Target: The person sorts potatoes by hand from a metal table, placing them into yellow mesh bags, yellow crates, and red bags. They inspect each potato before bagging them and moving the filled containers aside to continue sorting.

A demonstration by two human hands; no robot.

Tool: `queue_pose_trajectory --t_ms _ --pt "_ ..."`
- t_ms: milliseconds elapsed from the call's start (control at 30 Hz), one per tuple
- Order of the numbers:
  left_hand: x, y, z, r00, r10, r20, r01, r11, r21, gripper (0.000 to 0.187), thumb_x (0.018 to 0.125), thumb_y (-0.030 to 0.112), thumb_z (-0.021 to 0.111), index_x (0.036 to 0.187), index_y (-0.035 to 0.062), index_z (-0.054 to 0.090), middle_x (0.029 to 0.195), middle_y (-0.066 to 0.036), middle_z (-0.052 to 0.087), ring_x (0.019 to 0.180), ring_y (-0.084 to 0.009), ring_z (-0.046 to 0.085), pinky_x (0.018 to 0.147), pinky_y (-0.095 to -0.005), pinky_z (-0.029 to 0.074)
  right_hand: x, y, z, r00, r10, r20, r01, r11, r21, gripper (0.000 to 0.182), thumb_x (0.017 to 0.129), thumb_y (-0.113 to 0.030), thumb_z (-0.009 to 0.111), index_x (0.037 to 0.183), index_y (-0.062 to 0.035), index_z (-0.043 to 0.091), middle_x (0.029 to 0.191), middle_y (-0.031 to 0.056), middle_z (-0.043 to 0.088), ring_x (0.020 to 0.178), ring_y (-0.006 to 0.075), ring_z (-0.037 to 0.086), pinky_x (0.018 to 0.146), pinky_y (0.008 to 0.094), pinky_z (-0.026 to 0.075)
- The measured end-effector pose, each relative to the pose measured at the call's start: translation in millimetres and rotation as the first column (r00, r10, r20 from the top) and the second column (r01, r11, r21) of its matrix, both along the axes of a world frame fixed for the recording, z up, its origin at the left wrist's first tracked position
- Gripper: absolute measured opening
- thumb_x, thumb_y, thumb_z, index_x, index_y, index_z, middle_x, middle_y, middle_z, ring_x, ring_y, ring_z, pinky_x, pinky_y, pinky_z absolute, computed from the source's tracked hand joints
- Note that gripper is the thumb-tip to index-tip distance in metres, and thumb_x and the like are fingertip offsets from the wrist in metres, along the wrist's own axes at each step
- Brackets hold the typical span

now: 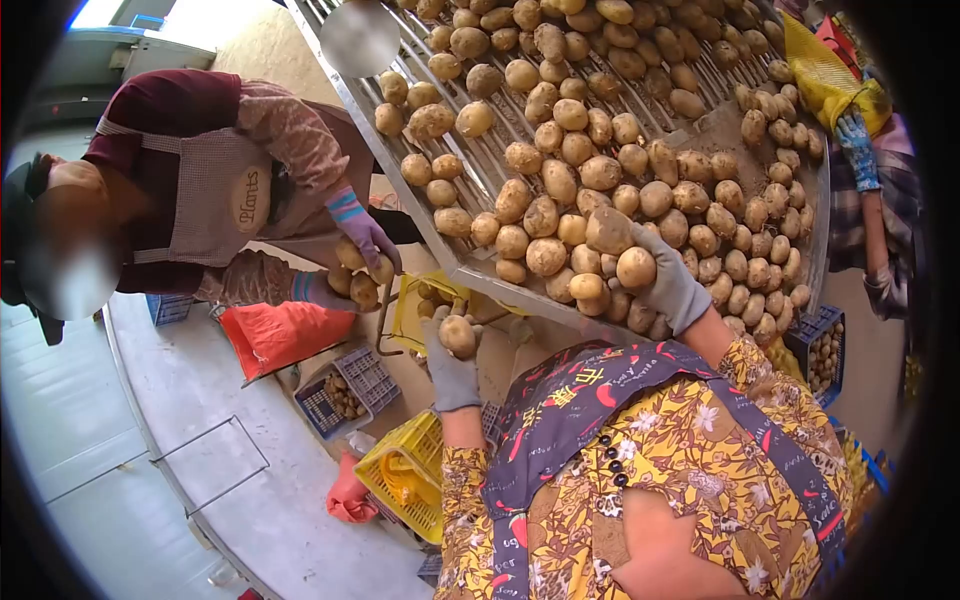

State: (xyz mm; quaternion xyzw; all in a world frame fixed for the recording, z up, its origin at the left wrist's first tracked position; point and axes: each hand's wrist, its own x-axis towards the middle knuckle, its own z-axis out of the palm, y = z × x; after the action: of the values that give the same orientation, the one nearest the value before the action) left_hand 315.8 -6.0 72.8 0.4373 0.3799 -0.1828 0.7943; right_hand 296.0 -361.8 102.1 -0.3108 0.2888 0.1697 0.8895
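Note:
In a grey glove, my left hand (450, 372) is closed around a potato (458, 337), beyond the front edge of the sorting table and beside a yellow crate (408, 325) with potatoes in it. My right hand (668, 285), gloved the same way, reaches over the table's near edge and grips a round potato (636, 267). A larger brown potato (609, 231) lies right at its fingertips. Many loose potatoes (560, 181) surround that hand on the slatted metal table (447, 258).
To the left a co-worker in a checked apron (215, 190) holds several potatoes (362, 285). Another person's gloved hand (857, 150) is at a yellow mesh bag (815, 75). A yellow crate (375, 462), blue crates (370, 375) and a red sack (270, 335) stand below.

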Motion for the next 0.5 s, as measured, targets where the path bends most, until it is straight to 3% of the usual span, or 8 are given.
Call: queue_pose_trajectory --t_ms 100,133,167,200,300,367,433,500 --pt "-4.8 43.6 -17.8 0.993 0.115 -0.024 -0.105 0.962 0.253 0.055 0.105 0.045 0.052 0.136 -0.0012 0.052 0.125 -0.015 0.060 0.105 -0.0238 0.063 0.092 -0.0393 0.056 10.4 -20.7 -32.9 0.941 -0.283 -0.186 0.331 0.885 0.327 0.055 0.104 -0.046 0.055 0.142 -0.0061 0.050 0.131 0.0154 0.063 0.101 0.0235 0.070 0.079 0.0376 0.064" --pt "-12.5 65.0 -29.9 0.981 -0.190 0.039 0.122 0.758 0.641 0.054 0.105 0.042 0.053 0.135 -0.0028 0.052 0.126 -0.015 0.060 0.107 -0.0236 0.062 0.095 -0.0382 0.053 17.9 -22.3 -26.4 0.910 -0.331 -0.251 0.409 0.823 0.395 0.053 0.104 -0.046 0.055 0.139 -0.0056 0.053 0.130 0.0147 0.064 0.100 0.0230 0.070 0.078 0.0371 0.064" --pt "-11.2 65.0 -26.2 0.878 -0.477 -0.034 0.230 0.357 0.905 0.054 0.105 0.040 0.055 0.135 -0.0044 0.052 0.128 -0.016 0.059 0.108 -0.0233 0.061 0.097 -0.0371 0.051 21.6 -21.5 -21.1 0.871 -0.372 -0.320 0.485 0.748 0.452 0.052 0.104 -0.046 0.055 0.136 -0.0052 0.055 0.128 0.0141 0.065 0.098 0.0226 0.070 0.078 0.0366 0.064" --pt "-10.1 59.2 -13.1 0.968 -0.251 0.025 0.144 0.630 0.763 0.043 0.106 0.033 0.053 0.134 0.0002 0.056 0.132 -0.015 0.056 0.117 -0.0244 0.057 0.091 -0.0346 0.052 21.6 -18.6 -18.4 0.868 -0.377 -0.322 0.490 0.748 0.447 0.052 0.104 -0.046 0.055 0.136 -0.0052 0.055 0.128 0.0141 0.065 0.098 0.0226 0.070 0.078 0.0366 0.064" --pt "-19.6 85.8 -18.0 0.976 -0.194 -0.101 0.195 0.559 0.806 0.047 0.105 0.034 0.054 0.132 -0.0045 0.055 0.127 -0.016 0.059 0.116 -0.0227 0.058 0.093 -0.0351 0.051 14.4 -3.9 -19.4 0.849 -0.388 -0.358 0.519 0.737 0.433 0.052 0.104 -0.048 0.054 0.132 -0.0040 0.057 0.125 0.0141 0.067 0.101 0.0236 0.071 0.080 0.0375 0.064" --pt "-34.9 100.9 -27.0 0.969 -0.201 -0.141 0.228 0.532 0.815 0.053 0.103 0.032 0.058 0.135 -0.0099 0.051 0.129 -0.022 0.058 0.112 -0.0246 0.061 0.098 -0.0351 0.048 3.8 12.7 -29.1 0.958 -0.174 -0.228 0.253 0.885 0.390 0.053 0.105 -0.048 0.051 0.132 -0.0031 0.056 0.122 0.0137 0.068 0.104 0.0242 0.071 0.082 0.0383 0.064" --pt "-51.4 122.1 -53.4 0.955 -0.218 -0.200 0.228 0.111 0.967 0.055 0.103 0.032 0.059 0.135 -0.0125 0.050 0.133 -0.027 0.056 0.117 -0.0312 0.059 0.101 -0.0394 0.047 0.3 36.7 -40.1 0.988 -0.002 -0.154 0.064 0.914 0.401 0.053 0.106 -0.049 0.049 0.130 -0.0021 0.057 0.123 0.0136 0.067 0.107 0.0246 0.070 0.084 0.0400 0.065" --pt "-59.1 119.8 -60.6 0.938 -0.229 -0.260 0.270 0.012 0.963 0.060 0.103 0.035 0.057 0.136 -0.0144 0.048 0.137 -0.032 0.053 0.123 -0.0390 0.056 0.105 -0.0436 0.045 -1.2 66.5 -47.0 0.974 0.040 -0.224 0.068 0.888 0.455 0.049 0.107 -0.043 0.052 0.128 0.0000 0.060 0.116 0.0148 0.069 0.102 0.0238 0.071 0.083 0.0379 0.063"
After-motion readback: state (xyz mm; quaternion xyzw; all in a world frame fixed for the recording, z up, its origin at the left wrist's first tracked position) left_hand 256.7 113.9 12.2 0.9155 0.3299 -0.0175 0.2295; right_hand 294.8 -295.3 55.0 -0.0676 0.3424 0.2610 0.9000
